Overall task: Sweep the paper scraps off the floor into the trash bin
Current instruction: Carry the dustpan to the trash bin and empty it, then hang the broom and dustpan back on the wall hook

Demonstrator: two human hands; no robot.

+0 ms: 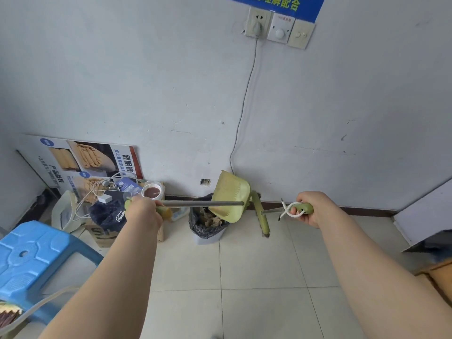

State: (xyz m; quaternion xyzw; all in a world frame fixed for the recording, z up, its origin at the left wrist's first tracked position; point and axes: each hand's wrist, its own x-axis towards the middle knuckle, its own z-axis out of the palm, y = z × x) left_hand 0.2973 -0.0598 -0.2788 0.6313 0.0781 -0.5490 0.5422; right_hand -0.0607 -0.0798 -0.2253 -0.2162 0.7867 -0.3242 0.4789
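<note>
My left hand [143,210] grips the green end of the dustpan's metal handle. The yellow-green dustpan [230,195] is tipped up over the small trash bin [208,237], which has a black liner and brownish scraps inside. My right hand [311,207] holds the green grip of the broom handle, which has a white string loop. The green broom head [261,216] stands on the tile floor just right of the bin, near the wall. No loose paper scraps show on the floor tiles in front of me.
A blue plastic stool [31,260] stands at the lower left. Bags, a cardboard box, a charger, cables and a cup [151,190] crowd the corner left of the bin. A printed poster [80,162] leans on the wall. A board and a box are at right.
</note>
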